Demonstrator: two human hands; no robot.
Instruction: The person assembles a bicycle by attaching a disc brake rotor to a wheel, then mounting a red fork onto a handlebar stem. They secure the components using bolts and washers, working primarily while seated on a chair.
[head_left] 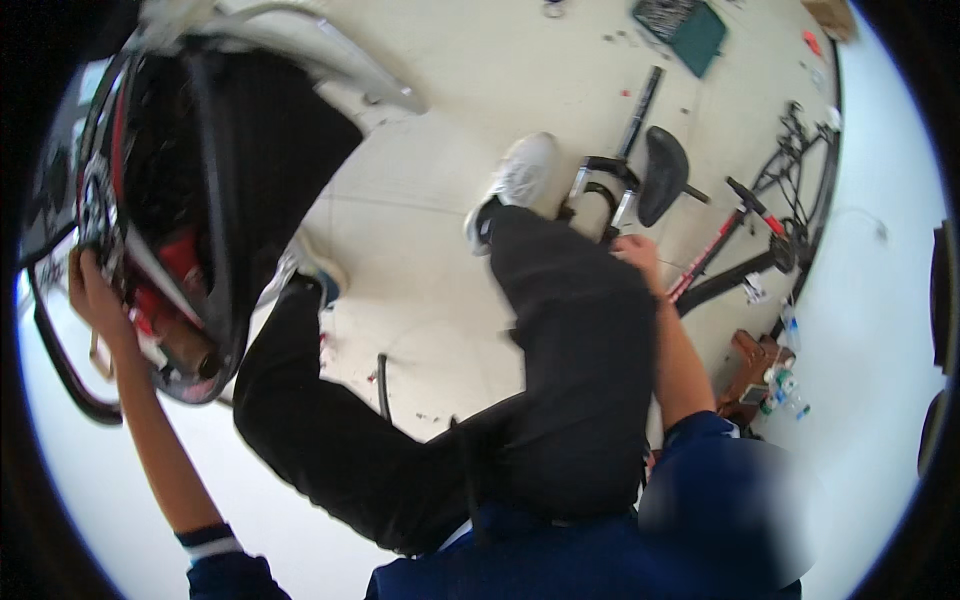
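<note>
At the far left, my left hand (95,300) reaches to the rim of a large black open container (228,230), beside dark metal parts. Its fingers are curled at a tan edge, and what they grip is unclear. Red items (180,255) and a brown tube (188,345) lie inside the container. My right hand (640,258), partly behind my right knee, closes on the lower end of a bicycle fork (605,170). The fork's steerer tube points away from me. Right beside the fork lies a black bicycle saddle (663,178) with its post.
A red and black bicycle frame (735,235) leans by the right wall. Near it are a brown case (752,370) and plastic bottles (787,390). A green folder-like item (695,40) lies at the back. A thin black curved rod (383,385) lies between my legs.
</note>
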